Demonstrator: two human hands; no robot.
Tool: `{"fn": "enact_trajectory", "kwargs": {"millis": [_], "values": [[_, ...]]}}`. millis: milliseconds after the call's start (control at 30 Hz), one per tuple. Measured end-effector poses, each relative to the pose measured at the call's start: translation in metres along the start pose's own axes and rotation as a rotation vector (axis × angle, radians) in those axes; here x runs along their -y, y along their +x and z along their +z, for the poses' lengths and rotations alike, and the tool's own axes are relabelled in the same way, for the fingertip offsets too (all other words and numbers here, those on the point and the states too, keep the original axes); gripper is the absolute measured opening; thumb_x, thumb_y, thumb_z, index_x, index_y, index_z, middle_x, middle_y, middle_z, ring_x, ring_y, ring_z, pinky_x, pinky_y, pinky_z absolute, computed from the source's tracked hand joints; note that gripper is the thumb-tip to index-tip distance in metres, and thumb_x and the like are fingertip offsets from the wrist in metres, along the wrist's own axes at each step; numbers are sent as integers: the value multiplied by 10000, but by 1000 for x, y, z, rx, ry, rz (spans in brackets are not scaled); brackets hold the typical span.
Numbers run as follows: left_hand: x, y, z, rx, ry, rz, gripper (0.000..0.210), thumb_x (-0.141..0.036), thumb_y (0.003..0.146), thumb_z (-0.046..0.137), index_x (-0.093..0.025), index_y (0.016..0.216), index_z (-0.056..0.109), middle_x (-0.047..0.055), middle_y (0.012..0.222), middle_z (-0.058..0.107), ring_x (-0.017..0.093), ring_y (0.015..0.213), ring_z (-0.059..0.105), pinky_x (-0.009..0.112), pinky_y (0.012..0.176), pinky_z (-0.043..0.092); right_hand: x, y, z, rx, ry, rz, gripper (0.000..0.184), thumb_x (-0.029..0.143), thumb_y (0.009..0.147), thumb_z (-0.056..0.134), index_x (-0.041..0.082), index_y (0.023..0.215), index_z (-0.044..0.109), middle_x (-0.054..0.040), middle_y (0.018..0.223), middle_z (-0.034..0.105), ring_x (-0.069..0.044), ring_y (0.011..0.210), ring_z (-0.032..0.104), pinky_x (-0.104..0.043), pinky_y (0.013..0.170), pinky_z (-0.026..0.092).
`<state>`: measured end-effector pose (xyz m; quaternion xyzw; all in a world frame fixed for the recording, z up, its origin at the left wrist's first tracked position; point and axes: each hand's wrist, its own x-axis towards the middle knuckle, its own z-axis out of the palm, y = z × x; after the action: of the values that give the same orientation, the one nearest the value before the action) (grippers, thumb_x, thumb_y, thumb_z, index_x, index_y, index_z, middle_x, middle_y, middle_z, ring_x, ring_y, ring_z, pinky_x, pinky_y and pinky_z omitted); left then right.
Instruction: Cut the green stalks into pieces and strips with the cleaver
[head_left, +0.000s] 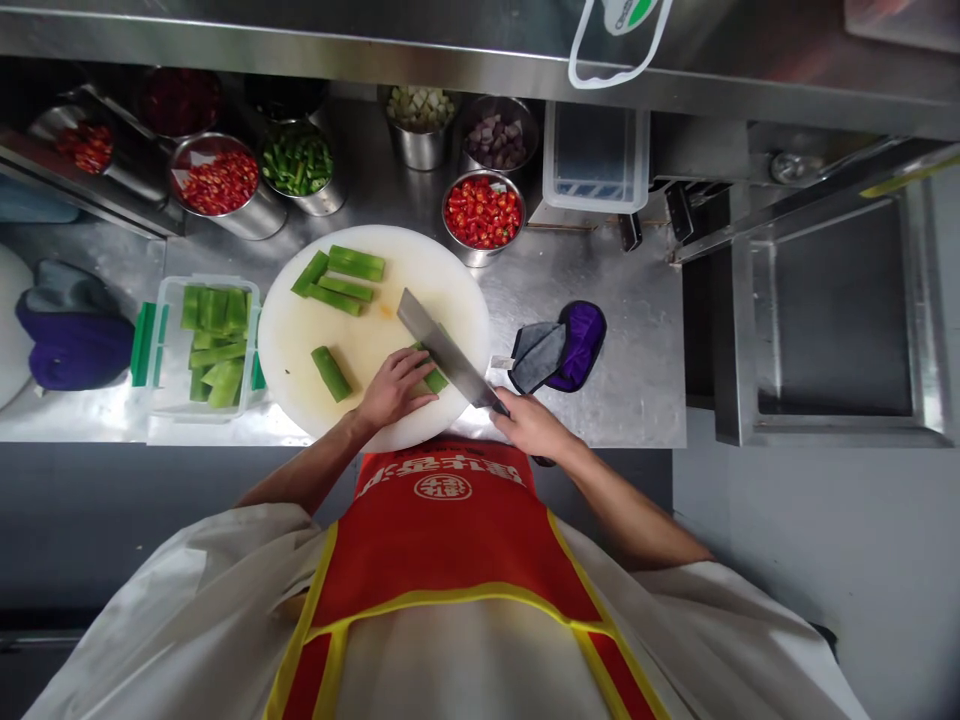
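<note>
Plainly, nearest beyond the red apron (442,545), the handle of a broad knife (448,351) is gripped by the right hand (531,425), with its fingers closed around it. A little farther off, the left hand (396,387) is rested over the white cutting board (431,250), its fingers loosely bent and slightly parted, and a green piece (435,378) is held down under their tips.

From the left knuckles, the green piece is found at about 3 o'clock. Its long axis seems to be set from 11 to 5 o'clock, though part of it is covered by the fingers. The left hand is placed nearer to it; the right is set farther off, towards 4 o'clock from it. Just along its right flank the blade is held, nearly parallel, with the tip pointed to 11 o'clock; whether the piece is touched by the edge cannot be told.

At 9 o'clock from the left hand, a loose green chunk (331,373) is seen, also aligned from 11 to 5. Beyond, at 11 o'clock, four green lengths (357,263) are grouped. Farthest, between 12 and 1 o'clock from the held piece, red cut pieces are contained in a metal pot (478,257).
</note>
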<state>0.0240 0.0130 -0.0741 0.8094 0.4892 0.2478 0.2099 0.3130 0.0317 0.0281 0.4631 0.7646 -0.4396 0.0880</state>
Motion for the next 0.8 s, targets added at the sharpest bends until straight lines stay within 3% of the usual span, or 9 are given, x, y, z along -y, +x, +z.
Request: {"fn": "enact_trajectory", "kwargs": {"millis": [133, 300, 433, 800], "values": [[0, 10, 5, -14, 16, 25, 472, -533, 859, 714, -211, 1203, 683, 130, 1267, 655, 311, 1276, 516, 515, 1078, 465, -8, -4, -3, -62, 32, -2, 256, 265, 992, 436, 178, 1184, 581, -73, 1015, 733, -228, 914, 673, -273, 769, 408], [2, 9, 9, -70, 59, -2, 379, -527, 899, 665, -199, 1084, 710, 122, 1135, 680, 277, 1145, 558, 474, 994, 499, 11, -7, -1, 4, -108, 6, 300, 248, 992, 423, 143, 1242, 552, -123, 1099, 730, -250, 973, 678, -299, 811, 401], [4, 6, 7, -38, 39, 1, 337, -492, 926, 640, -205, 1087, 712, 120, 1116, 681, 274, 1129, 544, 477, 982, 491, 25, -12, -1, 58, -164, 11, 346, 248, 1005, 400, 124, 1310, 506, -144, 1124, 725, -261, 1006, 674, -315, 833, 405], [3, 10, 2, 16, -17, -15, 324, -478, 931, 637, -218, 1111, 706, 118, 1108, 678, 282, 1143, 535, 489, 1003, 456, 38, -34, 0, 105, -243, 59, 322, 255, 1006, 371, 154, 1278, 510, -121, 1066, 744, -257, 925, 704, -324, 768, 416]]}}
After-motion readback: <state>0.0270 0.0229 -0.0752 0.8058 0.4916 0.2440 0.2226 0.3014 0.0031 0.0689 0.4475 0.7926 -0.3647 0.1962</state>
